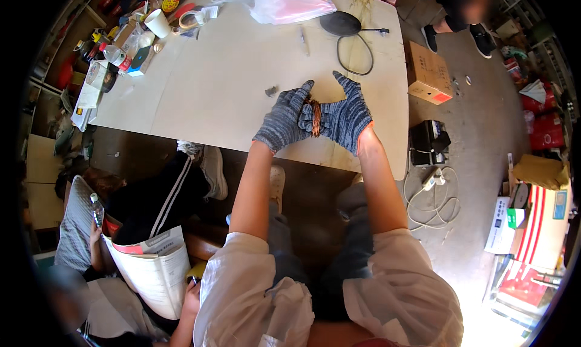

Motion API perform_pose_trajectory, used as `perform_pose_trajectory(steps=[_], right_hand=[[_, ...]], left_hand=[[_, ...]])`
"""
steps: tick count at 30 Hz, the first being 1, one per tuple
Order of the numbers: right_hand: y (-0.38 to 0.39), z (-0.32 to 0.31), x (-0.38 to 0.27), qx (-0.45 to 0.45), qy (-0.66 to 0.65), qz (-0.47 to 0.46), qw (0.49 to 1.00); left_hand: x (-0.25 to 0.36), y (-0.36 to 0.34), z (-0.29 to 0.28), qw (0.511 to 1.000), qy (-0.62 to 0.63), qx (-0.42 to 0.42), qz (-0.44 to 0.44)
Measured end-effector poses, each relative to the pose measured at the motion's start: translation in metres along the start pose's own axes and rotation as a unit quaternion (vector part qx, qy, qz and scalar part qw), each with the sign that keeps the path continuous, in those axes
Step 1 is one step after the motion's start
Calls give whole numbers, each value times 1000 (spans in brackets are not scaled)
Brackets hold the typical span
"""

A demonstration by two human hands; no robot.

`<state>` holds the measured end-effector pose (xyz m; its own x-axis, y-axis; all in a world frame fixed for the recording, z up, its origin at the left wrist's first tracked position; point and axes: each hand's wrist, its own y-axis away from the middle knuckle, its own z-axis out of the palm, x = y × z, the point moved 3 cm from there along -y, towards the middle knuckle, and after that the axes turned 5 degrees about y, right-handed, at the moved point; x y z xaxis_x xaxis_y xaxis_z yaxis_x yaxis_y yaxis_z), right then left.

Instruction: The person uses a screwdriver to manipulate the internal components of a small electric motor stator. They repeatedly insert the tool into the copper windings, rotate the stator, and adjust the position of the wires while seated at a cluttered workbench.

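Observation:
My left hand (pixel 284 117) and my right hand (pixel 342 117), both in grey striped knit gloves with orange cuffs, meet above the near edge of a pale table (pixel 193 87). Between them is a bundle of reddish-copper wire (pixel 315 118), gripped by the curled fingers of both hands, with my right thumb sticking up. A small grey bit (pixel 271 91) lies just left of the wire. Farther back are a thin pen-like item (pixel 303 38) and a dark oval pad with a cable (pixel 339 24).
Clutter with a paper cup (pixel 157 23) lines the table's left; a pink bag (pixel 290 2) is at the back. A person (pixel 91 304) sits at lower left; another (pixel 454 8) is upper right. Boxes (pixel 426 72), a black battery-like case (pixel 430 141) and coiled cords (pixel 430 208) occupy the floor.

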<state>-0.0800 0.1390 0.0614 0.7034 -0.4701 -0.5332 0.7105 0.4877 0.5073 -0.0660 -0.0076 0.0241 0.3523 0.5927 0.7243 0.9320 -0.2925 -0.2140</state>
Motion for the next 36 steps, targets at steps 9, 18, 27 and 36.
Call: perform_pose_trajectory(steps=[9,18,27,36], right_hand=[[-12,-17,17,-137,165,-121,969],[-15,-10,32,-159,42,-41,985],[-14,-25,55,-108,-37,-109,987],[-5,-31,46,-100,171,-269,943]], left_hand=[[-21,-6,7,998,-52,-14,26],[42,20,-45,988,-92,126,-26],[109,11,15,980,-12,158,123],[115,26,32,984,41,18,170]])
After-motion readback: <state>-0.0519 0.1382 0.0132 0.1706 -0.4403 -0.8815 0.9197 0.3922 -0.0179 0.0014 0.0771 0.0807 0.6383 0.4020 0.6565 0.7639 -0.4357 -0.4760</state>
